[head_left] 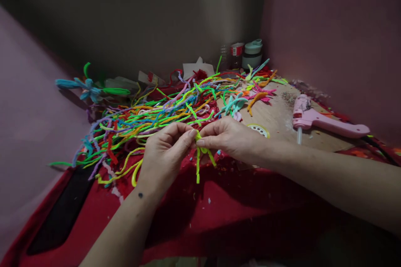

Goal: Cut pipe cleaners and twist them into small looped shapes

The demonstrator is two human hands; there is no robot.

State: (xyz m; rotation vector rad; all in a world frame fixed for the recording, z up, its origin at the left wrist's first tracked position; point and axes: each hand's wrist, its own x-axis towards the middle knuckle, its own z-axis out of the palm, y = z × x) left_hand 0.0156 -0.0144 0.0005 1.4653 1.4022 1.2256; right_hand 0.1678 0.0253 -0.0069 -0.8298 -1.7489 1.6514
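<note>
My left hand [166, 150] and my right hand [228, 137] meet over the red cloth [238, 204], both pinching a yellow-green pipe cleaner [200, 156]. Its top is bent between my fingertips and its ends hang down below them. Just behind my hands lies a big heap of pipe cleaners [150, 117] in green, yellow, orange, purple, blue and red.
A pink glue gun [319, 121] lies on a wooden board [278, 117] at the right. A roll of tape [258, 129] peeks out behind my right hand. Finished pipe-cleaner flowers [89, 87] sit at the left, jars [252, 52] in the corner, walls close behind.
</note>
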